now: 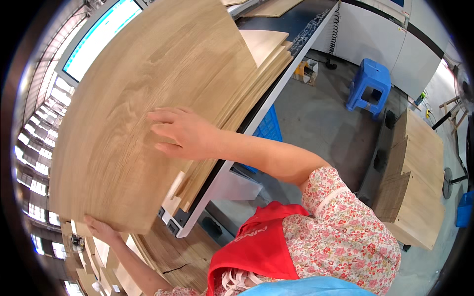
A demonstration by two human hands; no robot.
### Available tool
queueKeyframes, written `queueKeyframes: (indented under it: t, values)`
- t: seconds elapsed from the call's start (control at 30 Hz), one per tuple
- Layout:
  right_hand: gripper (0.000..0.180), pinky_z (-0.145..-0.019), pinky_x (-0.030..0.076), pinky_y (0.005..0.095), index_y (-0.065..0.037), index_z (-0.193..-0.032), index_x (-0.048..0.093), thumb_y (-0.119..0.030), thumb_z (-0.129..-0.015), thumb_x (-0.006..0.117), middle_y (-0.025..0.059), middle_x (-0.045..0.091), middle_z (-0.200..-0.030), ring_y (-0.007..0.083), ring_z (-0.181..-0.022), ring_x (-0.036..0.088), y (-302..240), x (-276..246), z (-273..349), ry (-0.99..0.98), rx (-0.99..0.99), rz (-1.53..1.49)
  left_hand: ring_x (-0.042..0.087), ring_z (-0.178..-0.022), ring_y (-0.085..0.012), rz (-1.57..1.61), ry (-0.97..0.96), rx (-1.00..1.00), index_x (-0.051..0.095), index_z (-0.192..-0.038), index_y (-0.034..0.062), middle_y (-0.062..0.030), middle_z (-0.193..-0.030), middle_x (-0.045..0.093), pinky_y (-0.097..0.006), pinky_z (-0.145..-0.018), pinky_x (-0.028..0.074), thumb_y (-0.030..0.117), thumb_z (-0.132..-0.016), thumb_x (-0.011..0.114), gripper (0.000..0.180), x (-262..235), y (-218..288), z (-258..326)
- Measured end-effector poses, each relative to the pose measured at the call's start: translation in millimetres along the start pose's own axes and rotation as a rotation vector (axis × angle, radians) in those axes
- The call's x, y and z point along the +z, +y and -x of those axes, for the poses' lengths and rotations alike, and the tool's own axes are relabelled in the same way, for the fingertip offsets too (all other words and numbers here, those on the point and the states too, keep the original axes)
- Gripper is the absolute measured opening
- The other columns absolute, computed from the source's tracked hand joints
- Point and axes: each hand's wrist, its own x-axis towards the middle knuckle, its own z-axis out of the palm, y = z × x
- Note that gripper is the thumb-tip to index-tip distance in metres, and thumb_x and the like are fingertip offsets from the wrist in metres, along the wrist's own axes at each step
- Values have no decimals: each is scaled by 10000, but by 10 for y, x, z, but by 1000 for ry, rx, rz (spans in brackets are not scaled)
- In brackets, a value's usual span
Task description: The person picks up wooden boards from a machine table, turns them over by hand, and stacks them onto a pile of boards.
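A large wood-grain board (123,98) stands tilted in front of me, over a worktable (311,34). My left hand (102,230) grips its lower left edge; the fingers behind the board are hidden. On its broad face rests my right hand (186,135), fingers apart and stretched out, holding nothing. Under and beside the raised board, a stack of similar boards (271,63) lies along the table's edge.
A lit screen (101,37) stands beyond the board at upper left. Blue stool (370,86) and blue crate (269,126) are on the floor to the right. Farther right is a stack of panels (414,182). More panels (106,266) lie at lower left.
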Motion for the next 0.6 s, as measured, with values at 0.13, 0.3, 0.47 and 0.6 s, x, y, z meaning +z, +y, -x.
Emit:
queueKeyframes:
  t: [0.13,0.3,0.47,0.6]
  values:
    - [390,-1070,282,483,-33,-1126,557,-307,-853,608,155,376,-1407,313,-1336,311,382,399,243,-67,51,188,527,-1115,-247,94,-299,-108,408,-1305,-90,-177,-1280,509,-323,-933,441,479,-960,427,666,369,-44,56]
    - [422,-1103,227,471,-45,-1070,611,-408,-884,504,113,401,-1395,272,-1342,311,592,565,455,-166,133,388,559,-1067,-226,183,-487,-410,408,-1295,-100,-150,-1220,552,-306,-898,458,476,-950,455,673,671,-586,-6]
    - [336,-1027,339,419,-38,-929,647,-346,-871,527,67,522,-1291,223,-1232,446,691,509,314,-340,372,438,353,-1317,-267,-320,-504,-353,319,-1401,-25,-176,-1447,327,-373,-1077,288,494,-978,336,669,898,-1014,-51]
    - [337,-947,378,393,-80,-763,681,-351,-861,504,-2,616,-1064,156,-1077,513,851,573,440,-241,367,510,145,-1405,-268,-384,-767,-132,259,-1441,25,-141,-1517,194,-370,-1132,145,496,-983,290,657,862,-1152,251]
